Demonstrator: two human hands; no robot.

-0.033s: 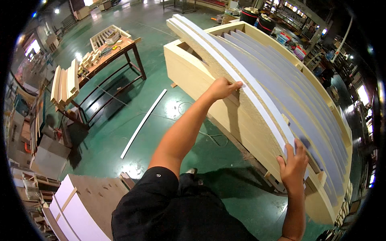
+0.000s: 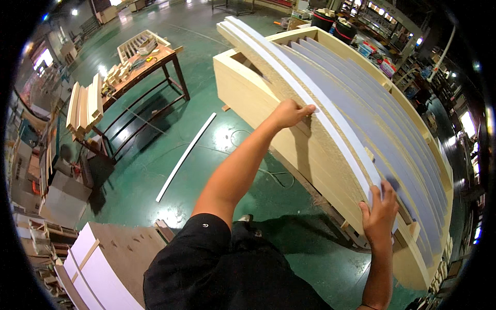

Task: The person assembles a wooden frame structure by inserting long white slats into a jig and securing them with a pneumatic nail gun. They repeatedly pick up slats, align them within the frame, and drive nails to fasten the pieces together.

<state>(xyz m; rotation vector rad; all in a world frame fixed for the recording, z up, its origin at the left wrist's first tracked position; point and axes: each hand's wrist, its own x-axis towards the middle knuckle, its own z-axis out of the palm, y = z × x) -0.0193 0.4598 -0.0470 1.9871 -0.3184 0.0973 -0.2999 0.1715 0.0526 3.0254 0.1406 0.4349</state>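
A long curved panel leans across a pale wooden crate, its edge faced with two white strips and a rough tan band between them. My left hand is closed on the near side of the panel around its middle, thumb lying on the white strip and the other fingers mostly hidden. Nearer to me, my right hand grips the same edge, its fingers over the top and its thumb on the near face. Behind the panel, several curved grey boards stand side by side in the crate.
On the green floor lies a white strip beside a thin looped hose. A workbench with wood blocks and boards stands at the far left. Another curved white panel is at the lower left. Buckets stand beyond the crate.
The view has shifted very slightly. My right hand sits a touch lower in the picture; both hands remain on the curved panel.
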